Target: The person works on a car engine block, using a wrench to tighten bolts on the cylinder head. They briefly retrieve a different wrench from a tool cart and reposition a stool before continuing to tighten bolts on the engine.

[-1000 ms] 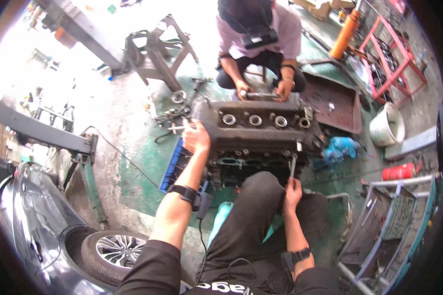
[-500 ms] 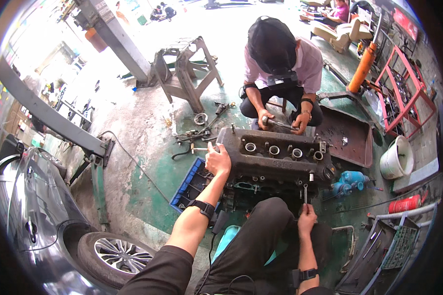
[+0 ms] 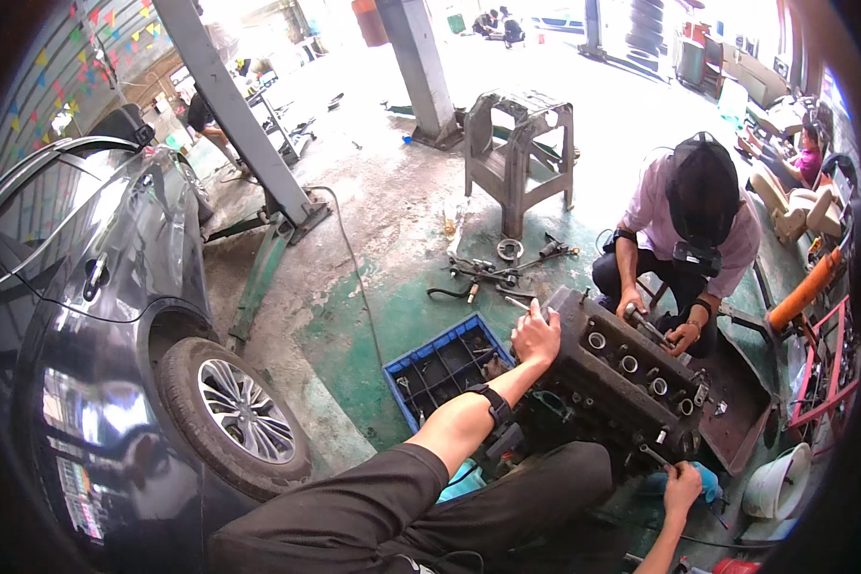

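A dark, grimy engine (image 3: 610,390) stands in front of my knees, with a row of round openings along its valve cover. My left hand (image 3: 536,337) is closed at the engine's left end, and a slim metal rod (image 3: 517,303) sticks out past its fingers. By the engine's near right corner, my right hand (image 3: 681,486) grips a wrench (image 3: 652,453), whose head lies against the engine's side. Across the engine a crouching co-worker (image 3: 684,220) holds a metal tool (image 3: 649,328) in both hands above the cover.
A blue divided crate (image 3: 388,381) with parts sits left of the engine. Beyond it are loose metal parts (image 3: 493,273) and a plastic stool (image 3: 521,158). A dark car (image 3: 115,383) stands at left. On the right are a rusty tray (image 3: 737,411) and a white bucket (image 3: 777,481).
My view has swung left, so the engine and co-worker appear farther right and tilted, and more of the car shows. Both my hands stay at the engine, still holding their tools.
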Demonstrator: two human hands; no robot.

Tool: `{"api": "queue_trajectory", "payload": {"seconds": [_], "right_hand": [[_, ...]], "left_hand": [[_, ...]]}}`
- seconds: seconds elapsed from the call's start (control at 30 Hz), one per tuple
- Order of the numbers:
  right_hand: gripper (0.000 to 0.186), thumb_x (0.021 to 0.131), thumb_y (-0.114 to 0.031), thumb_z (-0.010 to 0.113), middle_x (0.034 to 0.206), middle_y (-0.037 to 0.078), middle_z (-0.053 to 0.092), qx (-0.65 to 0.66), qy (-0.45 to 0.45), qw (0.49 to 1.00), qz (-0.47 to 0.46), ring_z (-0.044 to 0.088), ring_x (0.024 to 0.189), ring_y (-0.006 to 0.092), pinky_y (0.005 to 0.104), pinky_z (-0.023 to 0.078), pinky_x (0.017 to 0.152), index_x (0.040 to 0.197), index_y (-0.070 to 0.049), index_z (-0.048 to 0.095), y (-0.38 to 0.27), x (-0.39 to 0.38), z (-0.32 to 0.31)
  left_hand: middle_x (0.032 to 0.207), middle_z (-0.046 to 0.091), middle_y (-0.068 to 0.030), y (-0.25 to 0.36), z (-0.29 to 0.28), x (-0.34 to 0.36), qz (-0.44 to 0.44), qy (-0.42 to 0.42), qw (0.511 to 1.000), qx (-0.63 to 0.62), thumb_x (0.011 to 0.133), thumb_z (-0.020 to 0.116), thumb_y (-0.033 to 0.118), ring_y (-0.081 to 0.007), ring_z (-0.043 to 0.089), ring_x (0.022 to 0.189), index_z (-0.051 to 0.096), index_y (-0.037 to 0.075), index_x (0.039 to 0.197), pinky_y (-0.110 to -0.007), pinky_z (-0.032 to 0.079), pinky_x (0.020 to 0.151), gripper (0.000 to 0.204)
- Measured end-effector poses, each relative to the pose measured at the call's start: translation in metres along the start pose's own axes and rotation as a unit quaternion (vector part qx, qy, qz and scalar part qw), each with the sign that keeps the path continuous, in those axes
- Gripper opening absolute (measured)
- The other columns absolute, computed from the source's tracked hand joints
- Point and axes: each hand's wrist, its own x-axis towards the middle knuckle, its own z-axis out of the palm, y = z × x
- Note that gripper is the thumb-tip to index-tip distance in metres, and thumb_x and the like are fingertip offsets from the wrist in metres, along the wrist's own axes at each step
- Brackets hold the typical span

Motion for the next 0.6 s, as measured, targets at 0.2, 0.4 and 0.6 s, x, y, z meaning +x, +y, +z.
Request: {"api": "queue_trajectory", "payload": {"seconds": [0.2, 0.4, 0.6], "right_hand": [[0.021, 0.081, -0.016, 0.068, 0.075, 0.013, 0.055, 0.026, 0.083, 0.996, -0.023, 0.053, 0.074, 0.0351, 0.0446, 0.041, 0.065, 0.072, -0.003, 0.055, -0.018, -0.028, 0.002], [0.019, 0.087, -0.017, 0.065, 0.074, 0.013, 0.056, 0.042, 0.19, 0.98, 0.028, 0.055, 0.072, 0.0356, 0.0441, 0.043, 0.062, 0.075, -0.003, 0.057, -0.059, -0.055, 0.006], [0.03, 0.093, -0.028, 0.061, 0.079, 0.006, 0.061, 0.423, 0.078, 0.824, 0.368, 0.049, 0.075, 0.0124, 0.0299, 0.044, 0.072, 0.093, 0.002, 0.064, -0.081, -0.093, 0.068]], "left_hand": [[0.104, 0.067, -0.0188, -0.001, 0.005, -0.001, 0.011, -0.006, 1.0, -0.007, 0.09, 0.049, 0.042, -0.0336, 0.062, 0.101, 0.052, 0.007, 0.129, -0.046, 0.048, 0.086, 0.052], [0.101, 0.067, -0.0186, -0.002, 0.009, 0.001, 0.021, 0.031, 0.999, -0.001, 0.09, 0.049, 0.043, -0.0335, 0.063, 0.099, 0.055, 0.009, 0.128, -0.045, 0.048, 0.084, 0.052], [0.103, 0.065, -0.0217, -0.005, 0.01, 0.009, 0.048, -0.005, 0.994, 0.093, 0.095, 0.041, 0.044, -0.0366, 0.063, 0.094, 0.047, 0.007, 0.133, -0.049, 0.048, 0.083, 0.054]]}}
